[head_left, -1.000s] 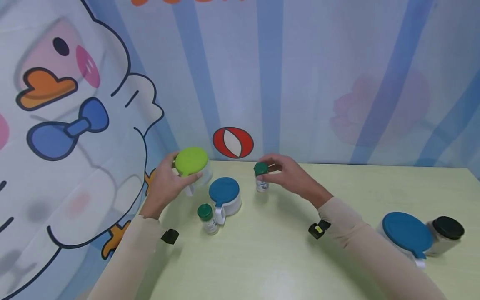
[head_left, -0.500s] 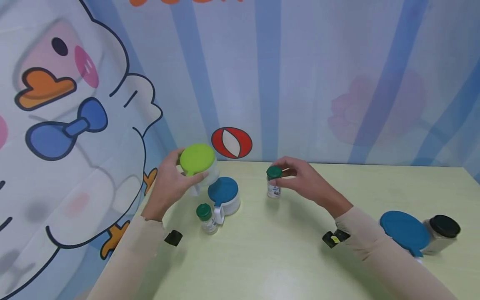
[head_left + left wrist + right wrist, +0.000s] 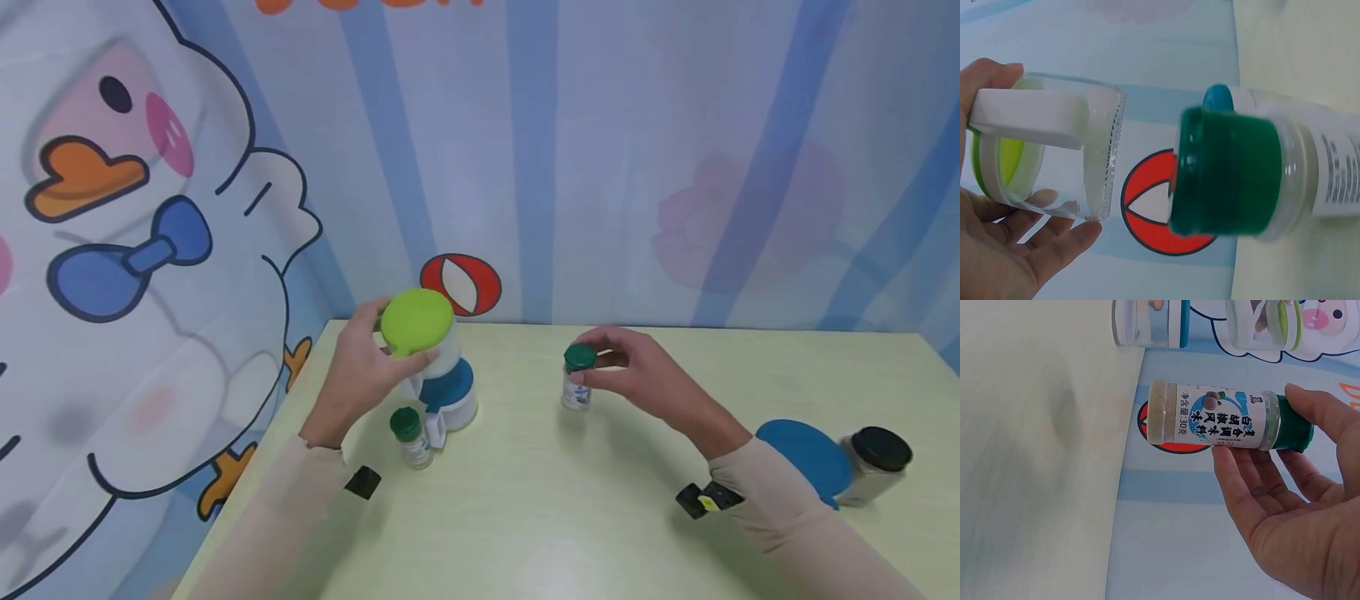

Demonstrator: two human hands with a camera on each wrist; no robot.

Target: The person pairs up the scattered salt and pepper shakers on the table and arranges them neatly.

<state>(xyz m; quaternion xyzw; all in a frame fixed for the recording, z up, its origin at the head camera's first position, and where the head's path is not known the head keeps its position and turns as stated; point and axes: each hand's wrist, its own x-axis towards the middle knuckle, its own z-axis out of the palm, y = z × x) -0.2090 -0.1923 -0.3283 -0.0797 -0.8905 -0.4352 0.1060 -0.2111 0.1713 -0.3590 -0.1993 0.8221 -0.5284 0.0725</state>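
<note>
Your left hand (image 3: 360, 367)'s gripping the lime-lidded jar (image 3: 416, 321) above the blue-lidded jar (image 3: 453, 408); right hand (image 3: 648, 375)'s pinching that "30克" shaker (image 3: 1216, 419) near its cap.

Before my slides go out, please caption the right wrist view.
Right hand holding a green-capped white-pepper seasoning shaker, with a blue-lidded jar and a lime-lidded jar beyond.

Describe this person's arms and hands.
The left sleeve and right sleeve are beige, reaching the wrists. The left hand and right hand are ungloved. A small black device sits by each wrist; the right device bears a yellow patch.
</note>
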